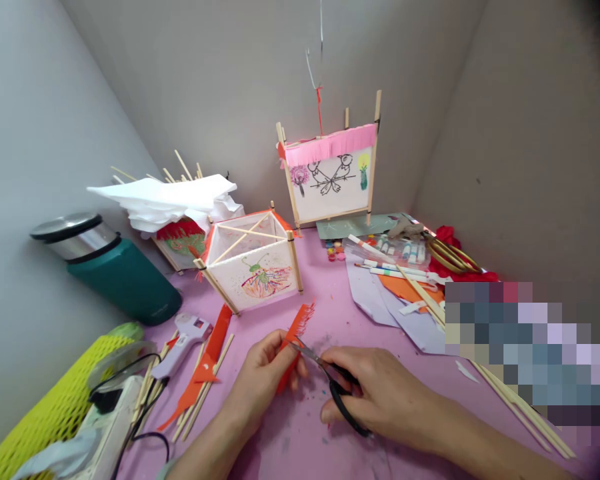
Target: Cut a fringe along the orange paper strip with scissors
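Note:
My left hand (267, 370) pinches a red-orange paper strip (296, 325) whose upper right edge is cut into a fine fringe. Black-handled scissors (347, 408) are in my right hand (370, 387), fingers closed around the handles, with the blade tips at the strip's edge beside my left thumb. Just beyond stands a lantern frame (265, 277) of wooden sticks and white panels, with a drawn insect on its front and red-orange trim on top. Behind it to the right, a second lantern (333, 183) with pink fringe and drawn birds hangs from a red string.
On the left are a teal bottle (125, 277), a lilac glue gun (183, 345), red paper scraps (217, 343), sticks, cables and yellow netting (55, 400). Markers (397, 272), lilac paper (373, 293), gold-handled scissors (455, 257) and long sticks (520, 407) lie right.

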Demonstrator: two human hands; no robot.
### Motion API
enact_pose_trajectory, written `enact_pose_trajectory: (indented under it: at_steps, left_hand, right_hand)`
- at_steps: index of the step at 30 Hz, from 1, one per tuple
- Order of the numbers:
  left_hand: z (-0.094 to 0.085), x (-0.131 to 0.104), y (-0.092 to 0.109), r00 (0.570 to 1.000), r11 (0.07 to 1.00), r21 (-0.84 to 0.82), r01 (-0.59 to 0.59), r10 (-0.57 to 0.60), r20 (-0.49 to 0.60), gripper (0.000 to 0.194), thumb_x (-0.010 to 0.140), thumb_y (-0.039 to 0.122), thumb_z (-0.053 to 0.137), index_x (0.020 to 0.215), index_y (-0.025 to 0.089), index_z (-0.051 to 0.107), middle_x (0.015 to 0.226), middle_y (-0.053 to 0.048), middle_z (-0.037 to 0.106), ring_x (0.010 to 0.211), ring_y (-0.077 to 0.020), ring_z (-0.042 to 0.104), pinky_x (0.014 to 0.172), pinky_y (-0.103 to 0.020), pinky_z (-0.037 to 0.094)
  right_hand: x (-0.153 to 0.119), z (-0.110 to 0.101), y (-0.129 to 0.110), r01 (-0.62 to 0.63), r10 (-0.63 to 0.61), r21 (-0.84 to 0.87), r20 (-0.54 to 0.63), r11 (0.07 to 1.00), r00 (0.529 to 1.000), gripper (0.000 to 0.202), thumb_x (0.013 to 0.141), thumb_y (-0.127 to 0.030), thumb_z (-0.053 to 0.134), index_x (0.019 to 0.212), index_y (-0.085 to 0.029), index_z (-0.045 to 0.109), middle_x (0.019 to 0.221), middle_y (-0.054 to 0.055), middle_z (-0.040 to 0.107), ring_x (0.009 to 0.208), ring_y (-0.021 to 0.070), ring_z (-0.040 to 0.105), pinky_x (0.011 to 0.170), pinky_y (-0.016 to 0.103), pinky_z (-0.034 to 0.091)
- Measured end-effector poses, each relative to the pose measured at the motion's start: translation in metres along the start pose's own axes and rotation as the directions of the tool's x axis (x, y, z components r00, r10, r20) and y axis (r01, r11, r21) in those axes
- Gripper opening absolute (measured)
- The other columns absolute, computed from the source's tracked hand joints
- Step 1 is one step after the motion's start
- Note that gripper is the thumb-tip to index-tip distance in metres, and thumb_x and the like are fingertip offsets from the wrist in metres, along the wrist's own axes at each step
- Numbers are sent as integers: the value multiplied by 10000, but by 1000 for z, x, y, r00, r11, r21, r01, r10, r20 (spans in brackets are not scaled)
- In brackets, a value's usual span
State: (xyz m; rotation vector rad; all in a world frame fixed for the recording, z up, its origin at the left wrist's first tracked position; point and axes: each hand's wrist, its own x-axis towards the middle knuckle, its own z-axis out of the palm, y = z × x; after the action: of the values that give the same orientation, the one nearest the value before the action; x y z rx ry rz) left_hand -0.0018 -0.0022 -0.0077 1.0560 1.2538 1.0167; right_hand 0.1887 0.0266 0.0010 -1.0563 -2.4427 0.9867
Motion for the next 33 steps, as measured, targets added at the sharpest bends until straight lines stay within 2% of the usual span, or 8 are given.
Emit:
enact_pose_trajectory:
  at_steps: [5,12,22,33]
  left_hand:
    - [0,1,-1,1000,1000,16,6,-6,8,219,829,366,540,787,154,507,603,16,608,446,-69,478,454,-179,307]
    - [2,0,1,1000,1000,7,8,-8,16,194,834,338,533,785,153,500,594,14,616,439,-63,472,453,-169,324]
    - [0,0,1,1000,1000,-15,3,-3,20,214,834,354,535,770,153,505,608,11,616,446,-67,468,472,-181,347]
    - [-1,0,-1,1000,999,-28,15,-14,27,221,849,348,523,738,158,501,605,8,620,440,-62,462,468,-187,318]
  right_hand:
    - [-1,2,-1,4,-4,-1,-18,1000,1000,277,727,-449,658,739,-215,509,654,-79,514,556,83,409,517,199,243]
    - [0,5,1,25,-25,0,-33,1000,999,291,727,-477,663,771,-223,527,658,-77,514,570,88,425,526,197,245]
    - [-1,8,2,36,-37,-15,-59,999,998,250,763,-428,633,744,-215,504,624,-77,487,547,85,392,522,195,239]
    - [1,9,4,59,-62,-55,-61,997,996,236,799,-437,591,743,-216,528,624,-64,521,542,94,425,525,202,252]
